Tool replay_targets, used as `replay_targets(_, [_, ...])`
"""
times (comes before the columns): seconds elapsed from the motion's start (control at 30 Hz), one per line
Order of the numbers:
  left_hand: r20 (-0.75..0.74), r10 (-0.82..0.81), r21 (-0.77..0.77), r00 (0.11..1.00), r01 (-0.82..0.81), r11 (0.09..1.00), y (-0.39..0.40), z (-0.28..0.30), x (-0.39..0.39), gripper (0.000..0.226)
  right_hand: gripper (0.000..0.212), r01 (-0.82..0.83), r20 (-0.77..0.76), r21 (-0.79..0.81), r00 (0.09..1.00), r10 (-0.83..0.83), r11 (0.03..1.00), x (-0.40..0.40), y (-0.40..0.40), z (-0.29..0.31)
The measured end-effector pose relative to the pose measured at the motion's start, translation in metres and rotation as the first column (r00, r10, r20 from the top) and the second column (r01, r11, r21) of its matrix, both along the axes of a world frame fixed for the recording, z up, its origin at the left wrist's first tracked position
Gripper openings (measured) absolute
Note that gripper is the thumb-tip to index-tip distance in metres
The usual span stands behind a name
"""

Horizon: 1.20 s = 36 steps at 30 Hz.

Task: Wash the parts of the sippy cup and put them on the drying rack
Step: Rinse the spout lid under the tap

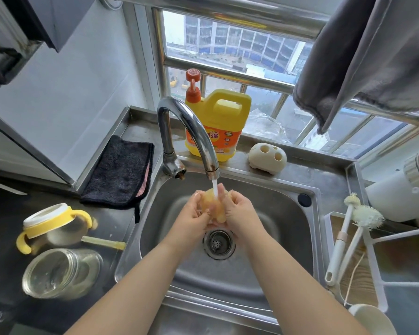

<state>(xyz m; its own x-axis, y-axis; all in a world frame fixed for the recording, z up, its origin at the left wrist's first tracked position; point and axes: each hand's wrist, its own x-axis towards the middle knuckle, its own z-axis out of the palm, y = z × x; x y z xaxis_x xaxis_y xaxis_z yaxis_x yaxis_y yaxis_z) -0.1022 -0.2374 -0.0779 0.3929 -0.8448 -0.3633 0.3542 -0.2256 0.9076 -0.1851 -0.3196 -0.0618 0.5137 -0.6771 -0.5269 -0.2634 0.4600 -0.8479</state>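
**Rinsing a soft cup part under the tap**

We hold a small, pale yellow translucent part (214, 205) of the sippy cup over the sink (264, 238), directly under the water stream (215, 188) from the faucet (191, 131). Our left hand (191, 215) has its grip curled around the part's left side, and our right hand (240, 213) pinches its right side; the part sits between both, above the drain (218, 243).

On the worktop (5, 238) to the left lies the yellow-handled cup lid (51, 226), tilted on its side. Just beside it lies the straw (104, 243), and nearer us the clear cup body (61, 273) lies on its side. A dark cloth (121, 172) lies behind them.

To the right, the white drying rack (377, 262) carries two bottle brushes (348, 228). A yellow detergent bottle (218, 122) stands behind the faucet.
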Motion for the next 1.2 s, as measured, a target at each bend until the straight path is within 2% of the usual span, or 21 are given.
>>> replay_targets(0.07, [-0.030,-0.011,0.006,0.999,0.011,1.000,0.003,-0.002,0.003,0.035,0.047,-0.078,-0.065,-0.026,0.995,0.076,0.997,-0.001,-0.005,0.002])
replay_targets(0.2, [-0.207,-0.057,0.061,0.977,0.071,0.996,0.008,0.006,0.013,0.030,0.043,-0.174,0.108,0.128,0.981,0.161,0.976,-0.013,-0.009,0.007])
replay_targets(0.33, [-0.296,-0.059,0.170,0.953,0.113,0.979,0.005,0.011,0.017,0.025,0.037,-0.217,0.155,0.176,0.969,0.191,0.960,-0.020,-0.002,0.007])
replay_targets(0.43, [-0.309,-0.036,0.192,0.950,0.099,0.976,0.002,0.010,0.018,0.029,0.029,-0.279,0.142,0.140,0.955,0.259,0.950,-0.022,0.001,0.012])
replay_targets(0.57, [-0.357,-0.023,0.223,0.934,0.109,0.969,-0.002,0.011,0.021,0.034,0.025,-0.389,0.020,0.020,0.921,0.389,0.921,-0.021,-0.003,0.016])
replay_targets(0.7, [-0.328,-0.060,0.234,0.943,0.142,0.962,-0.004,0.014,0.019,0.040,0.019,-0.411,0.005,-0.033,0.912,0.411,0.911,-0.018,0.001,0.022])
replay_targets(0.83, [-0.178,-0.064,0.233,0.982,0.105,0.967,-0.005,0.016,0.018,0.043,0.013,-0.303,0.010,-0.067,0.953,0.304,0.951,-0.009,0.010,0.021])
replay_targets(0.93, [-0.037,-0.104,0.168,0.994,0.109,0.980,-0.007,0.015,0.016,0.038,0.025,-0.111,0.010,0.042,0.994,0.110,0.993,-0.004,0.008,0.022])
replay_targets(1.03, [0.066,-0.083,0.138,0.994,0.074,0.988,-0.010,0.010,0.011,0.032,0.023,0.055,0.059,0.145,0.996,-0.065,0.988,0.002,0.008,0.020])
replay_targets(1.13, [0.156,-0.046,0.121,0.987,0.027,0.992,-0.011,0.007,0.008,0.062,0.029,0.147,0.134,0.216,0.975,-0.178,0.965,0.007,0.008,0.014])
replay_targets(1.17, [0.160,-0.037,0.106,0.986,0.020,0.994,-0.011,0.005,0.008,0.067,0.030,0.140,0.180,0.241,0.966,-0.186,0.960,0.006,0.007,0.013])
replay_targets(1.2, [0.142,-0.018,0.084,0.990,0.006,0.996,-0.011,0.004,0.008,0.061,0.030,0.119,0.236,0.269,0.954,-0.185,0.956,0.005,0.005,0.014])
